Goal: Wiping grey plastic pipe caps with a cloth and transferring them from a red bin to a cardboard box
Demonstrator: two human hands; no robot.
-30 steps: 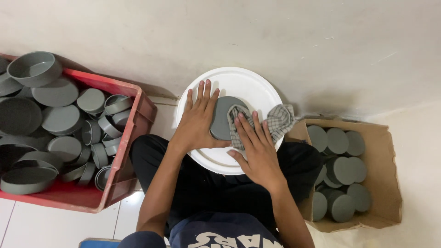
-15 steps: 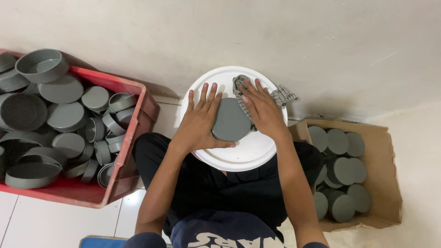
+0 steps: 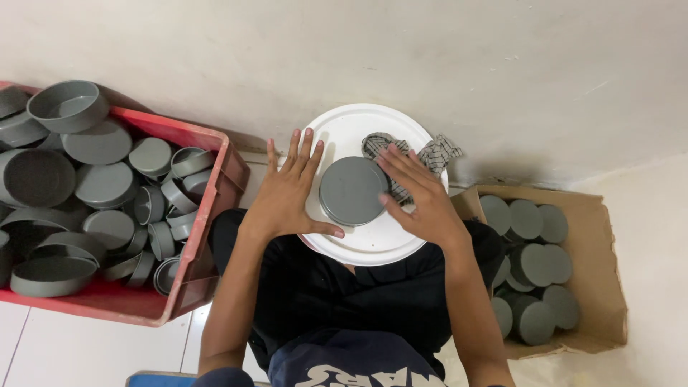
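Note:
A round grey plastic cap [image 3: 352, 190] lies flat on a white round lid [image 3: 365, 247] resting on my lap. My left hand [image 3: 287, 193] is spread flat at the cap's left edge, thumb under its lower rim, fingers apart. My right hand [image 3: 419, 197] presses a checked grey cloth [image 3: 438, 152] against the cap's right side; the cloth bunches out toward the white lid's far right rim.
A red crate [image 3: 215, 215] at my left holds several grey caps and rings of different sizes. A brown cardboard box [image 3: 602, 287] at my right holds several grey caps. A pale wall runs behind both.
The cloth and my right hand swept from the cap's lower right up across it, then off to its right edge. The cap's top is now uncovered. My left hand stayed put.

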